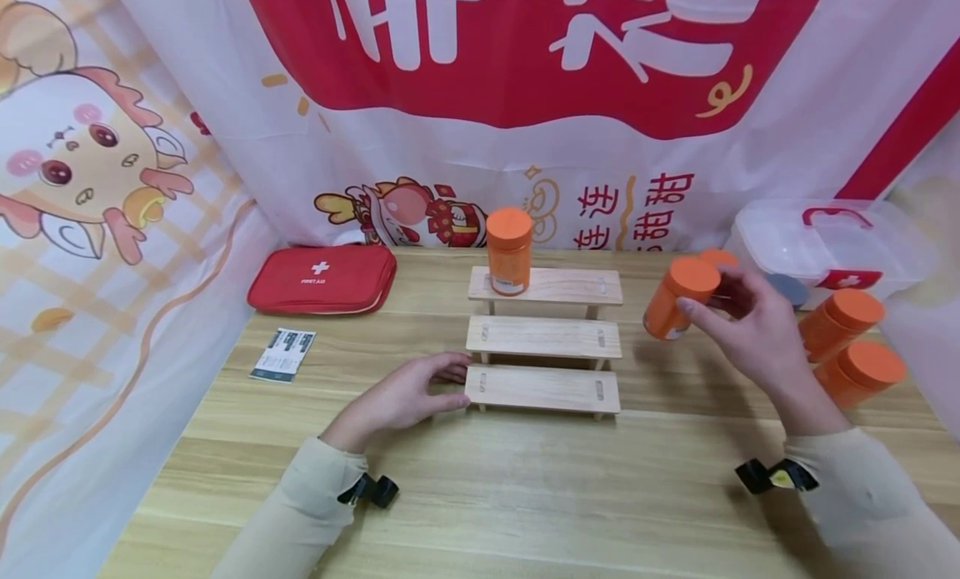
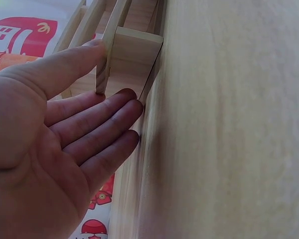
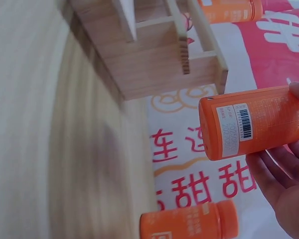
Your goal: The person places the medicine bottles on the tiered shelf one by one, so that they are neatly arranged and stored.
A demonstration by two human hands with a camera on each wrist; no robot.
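Note:
My right hand [image 1: 753, 329] grips an orange bottle [image 1: 667, 304] with an orange cap, holding it in the air right of a three-step wooden stand [image 1: 543, 337]. In the right wrist view, a barcode label shows low on this bottle [image 3: 254, 124]. My left hand [image 1: 408, 391] touches the left end of the lowest step with its thumb and fingertips, the fingers nearly straight in the left wrist view. Another orange bottle [image 1: 510, 258] stands upright on the left part of the top step. The middle and lowest steps carry nothing.
More orange bottles [image 1: 842, 316] stand at the right, one partly hidden behind my right hand. Behind them is a translucent box [image 1: 780, 233] with a red handle. At back left lie a red first-aid pouch [image 1: 322, 279] and a printed card [image 1: 283, 354]. A printed cloth hangs behind.

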